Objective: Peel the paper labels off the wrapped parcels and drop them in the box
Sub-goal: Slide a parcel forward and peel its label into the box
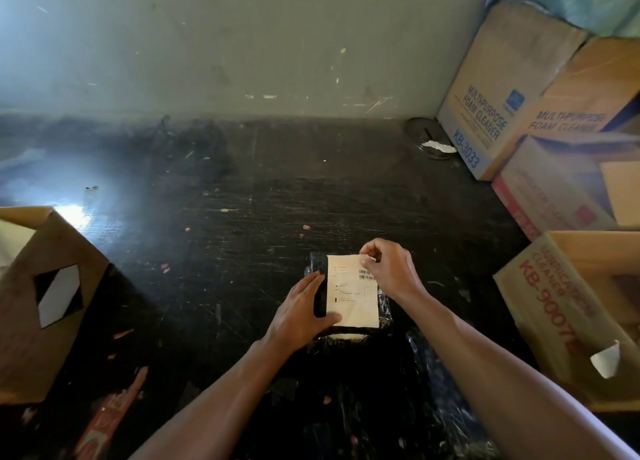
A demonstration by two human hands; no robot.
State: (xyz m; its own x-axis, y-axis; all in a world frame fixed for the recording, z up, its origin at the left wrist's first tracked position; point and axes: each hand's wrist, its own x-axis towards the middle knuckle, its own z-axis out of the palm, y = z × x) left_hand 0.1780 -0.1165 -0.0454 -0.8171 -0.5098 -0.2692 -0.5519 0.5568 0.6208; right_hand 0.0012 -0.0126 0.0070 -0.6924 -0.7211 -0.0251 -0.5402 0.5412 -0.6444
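Right grip (388,269) pinches label (351,291) at its far corner, likely to start the peel. Left grip (301,310) flat, unclenched, pinning parcel (317,307) to the desk (225,251). Open box (571,307) just right.

Stacked foam-cleaner cartons (512,88) stand against the scuffed grey wall (242,43) on a dark floor (207,199).

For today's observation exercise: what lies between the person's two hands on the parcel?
In the head view, the paper label lies between them, stuck on the black-wrapped parcel. The left hand steadies its left edge; the right hand pinches its top right corner.
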